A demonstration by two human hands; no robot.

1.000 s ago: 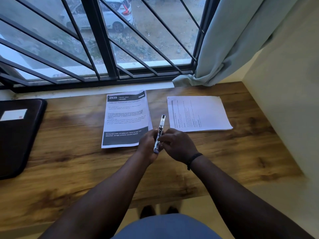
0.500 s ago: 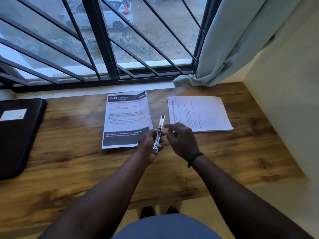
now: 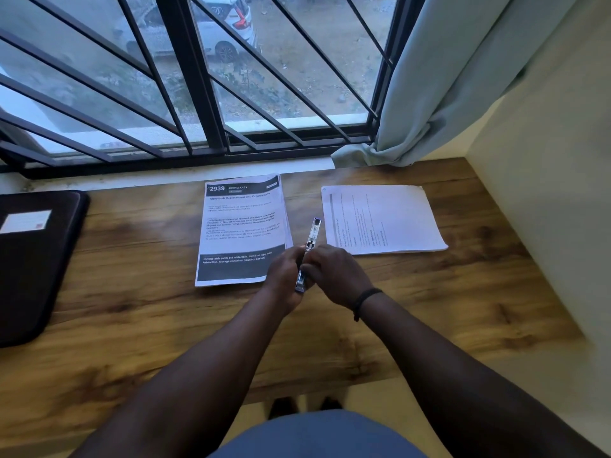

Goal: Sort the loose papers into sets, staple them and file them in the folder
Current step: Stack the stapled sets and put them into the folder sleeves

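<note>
A slim silver stapler [image 3: 312, 232] points away from me above the wooden desk [image 3: 132, 309]. My left hand [image 3: 285, 276] grips its near end from the left. My right hand [image 3: 334, 273] closes on the same end from the right, fingers curled against it. Two paper sets lie flat behind: a printed set headed "2939" [image 3: 243, 223] to the left of the stapler, and a white set with faint text [image 3: 380, 218] to the right. A black folder [image 3: 36, 262] lies shut at the desk's left edge.
A barred window [image 3: 198, 77] runs along the back of the desk. A pale curtain [image 3: 439, 77] hangs at the back right corner, and a cream wall [image 3: 545, 193] borders the right side.
My right hand had lifted off the stapler half a second ago with fingers spread; now it is back on the stapler's near end. The left hand kept its hold throughout.
</note>
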